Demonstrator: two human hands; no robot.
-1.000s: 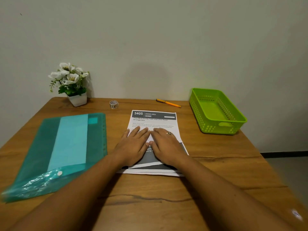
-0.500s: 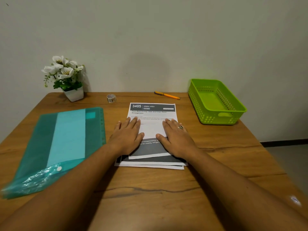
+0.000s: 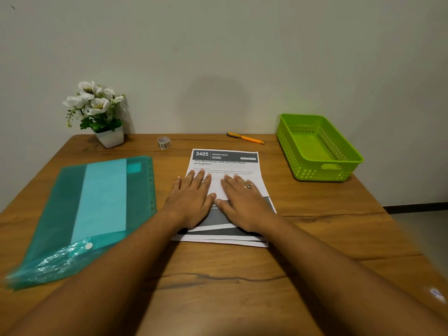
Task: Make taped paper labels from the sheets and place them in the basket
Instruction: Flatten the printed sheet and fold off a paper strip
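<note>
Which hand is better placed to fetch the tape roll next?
Probably the left hand: the tape roll stands beyond its fingertips, while the right hand lies further off, flat on the sheets.

The middle of the top sheet point(image 3: 225, 163) is covered by the left hand point(image 3: 191, 200) and the right hand point(image 3: 242, 202), both laid flat on it, so the print there is hidden. The small body text above the fingers is too fine to be read (only the heading is legible). The sheets beneath point(image 3: 218, 240) are shown by their near edges alone, and their number cannot be told. The near end of the teal folder point(image 3: 97, 209) is blurred. The pattern on the tape roll point(image 3: 164, 142) is too small to be made out. The table point(image 3: 218, 287) is cropped at both sides, and a bright spot point(image 3: 435, 292) near its right corner cannot be identified.
</note>
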